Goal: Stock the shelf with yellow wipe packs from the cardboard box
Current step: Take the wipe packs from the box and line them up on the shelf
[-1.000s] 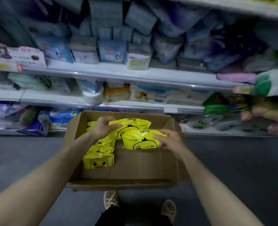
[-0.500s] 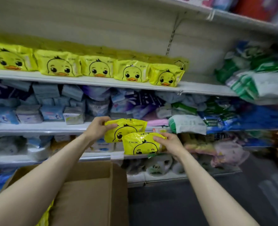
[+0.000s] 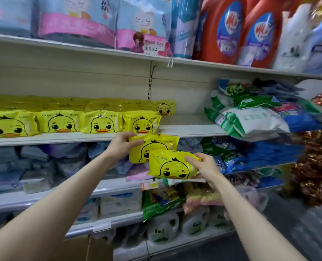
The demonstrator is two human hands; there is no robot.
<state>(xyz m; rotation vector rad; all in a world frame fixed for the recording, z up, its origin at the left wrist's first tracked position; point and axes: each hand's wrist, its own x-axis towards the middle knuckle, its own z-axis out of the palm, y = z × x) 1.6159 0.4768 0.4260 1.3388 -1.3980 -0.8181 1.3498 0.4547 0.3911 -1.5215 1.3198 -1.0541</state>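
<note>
My left hand (image 3: 121, 145) grips a yellow duck-face wipe pack (image 3: 162, 143) by its left end, just below the shelf edge. My right hand (image 3: 203, 165) holds a second yellow wipe pack (image 3: 168, 164) by its right end, lower and in front of the first. A row of several yellow wipe packs (image 3: 62, 123) stands on the white shelf (image 3: 190, 129), with bare shelf space to the right of the last pack (image 3: 140, 125). Only a corner of the cardboard box (image 3: 92, 247) shows at the bottom.
Green, white and blue bags (image 3: 250, 117) are piled on the right end of the same shelf. Orange detergent bottles (image 3: 226, 31) and pink-blue tissue packs (image 3: 77, 21) fill the shelf above. Blue and purple packs (image 3: 33, 166) fill the shelves below. Reddish tinsel (image 3: 318, 162) hangs at the far right.
Both hands have lifted the two packs out of the box and up to just below the yellow-pack shelf. My view has tilted upward, so the box has dropped to the frame's bottom edge.
</note>
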